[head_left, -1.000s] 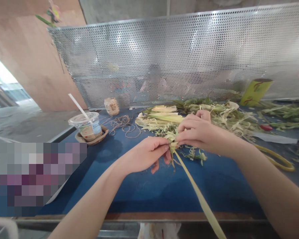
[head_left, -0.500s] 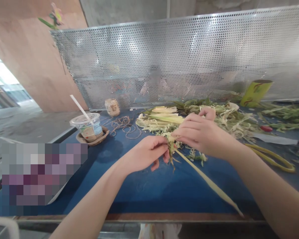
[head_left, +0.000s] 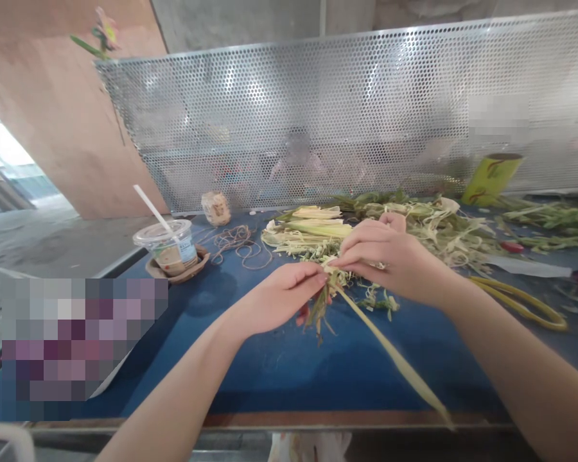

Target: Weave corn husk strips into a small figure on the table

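My left hand (head_left: 282,294) is closed around a small bundle of plant leaves (head_left: 320,313), whose dry greenish-brown ends droop below the fingers. From this bundle a long pale leaf strip (head_left: 399,360) runs down to the right, its tip at the table's front edge. With thumb and fingers pressed together, my right hand (head_left: 383,253) pinches the pale top of the bundle, close beside the left fingertips. The exact piece between the right fingertips is too small to make out. Just behind the hands lies a stack of pale yellow-green leaf strips (head_left: 313,228).
Loose green and pale leaves (head_left: 438,234) spread behind my right hand. Beyond my right arm lie a yellow loop (head_left: 517,307) and a white blade (head_left: 530,266). A yellow-green tube (head_left: 492,179) stands by the perforated metal panel (head_left: 270,122). To the left are tangled twine (head_left: 241,247) and a drink cup (head_left: 173,253).
My right fingertips have moved in closer to the left thumb. The bundle has turned a little, and more of its drooping ends shows. The strip's tip has shifted left.
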